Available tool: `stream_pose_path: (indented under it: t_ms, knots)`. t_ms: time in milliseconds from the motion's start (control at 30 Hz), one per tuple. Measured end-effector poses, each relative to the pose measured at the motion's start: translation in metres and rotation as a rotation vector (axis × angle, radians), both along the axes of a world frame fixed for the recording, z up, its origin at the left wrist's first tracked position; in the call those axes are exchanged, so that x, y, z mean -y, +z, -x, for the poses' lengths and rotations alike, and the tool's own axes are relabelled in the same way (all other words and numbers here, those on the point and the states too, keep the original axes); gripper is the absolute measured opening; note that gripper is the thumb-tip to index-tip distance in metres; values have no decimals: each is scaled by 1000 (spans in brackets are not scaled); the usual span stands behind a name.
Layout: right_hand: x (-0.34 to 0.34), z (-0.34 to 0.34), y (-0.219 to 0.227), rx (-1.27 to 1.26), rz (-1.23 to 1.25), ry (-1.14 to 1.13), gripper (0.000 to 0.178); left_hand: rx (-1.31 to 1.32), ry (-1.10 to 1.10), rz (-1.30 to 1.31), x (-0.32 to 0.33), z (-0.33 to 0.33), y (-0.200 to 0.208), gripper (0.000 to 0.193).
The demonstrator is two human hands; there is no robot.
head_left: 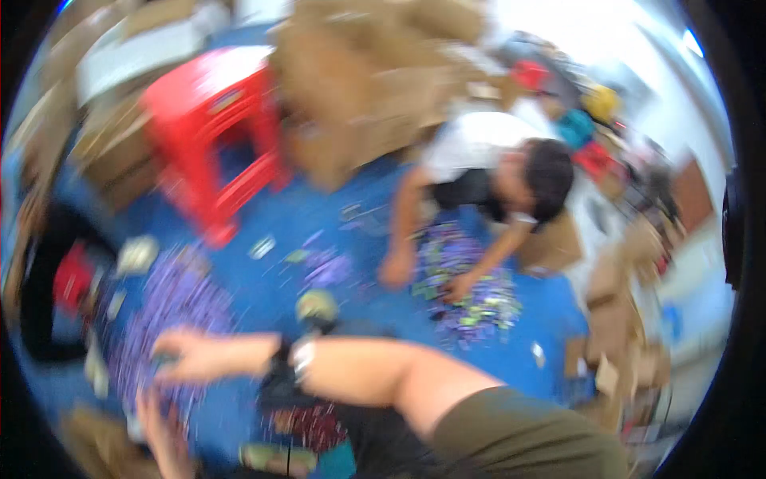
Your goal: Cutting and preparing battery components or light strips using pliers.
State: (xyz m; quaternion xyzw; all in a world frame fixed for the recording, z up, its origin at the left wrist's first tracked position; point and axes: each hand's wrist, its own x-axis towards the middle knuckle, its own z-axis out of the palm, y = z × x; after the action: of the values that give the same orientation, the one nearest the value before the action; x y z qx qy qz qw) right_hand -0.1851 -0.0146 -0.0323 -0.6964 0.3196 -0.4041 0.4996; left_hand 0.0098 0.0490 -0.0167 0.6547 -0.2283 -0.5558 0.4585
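Across the middle reaches my right arm, in an olive sleeve and with a dark band and a watch (302, 359) at the wrist. My right hand (195, 355) is over a wide pile of small purple pieces (179, 287) on the left. Its fingers and thumb curve round a small dark-greenish thing, too blurred to name. Just below it, my left hand (163, 435) comes up from the lower edge, fingers stretched out and apart beside the pile's near end. Nothing shows in it. Motion smears both hands.
Opposite, a person (487, 176) in a white top bends over a mixed purple and green pile (467, 287). A red plastic stool (211, 120) and cardboard boxes (359, 88) stand behind on the blue floor covering (263, 295). Dark red pieces (307, 427) lie near me.
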Motion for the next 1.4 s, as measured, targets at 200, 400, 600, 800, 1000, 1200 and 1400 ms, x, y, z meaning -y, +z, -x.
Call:
stream_pose_path:
  t_ms: [200, 400, 600, 800, 1000, 1200, 1400]
  knots:
    - [-7, 41, 39, -446, -10, -50, 39, 290, -335, 528, 35, 39, -18, 19]
    - [-7, 13, 21, -451, 242, -48, 42, 329, -318, 604, 27, 15, -14, 15]
    - [-7, 18, 22, -457, 245, -91, 45, 495, -320, 593, 27, 20, -13, 16]
    - [-9, 22, 21, -406, 163, -41, 45, 669, -372, 690, 24, 19, -11, 21]
    - [-10, 21, 20, -364, 168, -40, 47, 715, -334, 723, 24, 18, -14, 21]
    - [-9, 21, 19, -374, 187, -35, 47, 806, -350, 784, 24, 17, -12, 23]
    - [-7, 21, 22, -347, 261, -29, 48, 845, -395, 818, 22, 11, -11, 28]
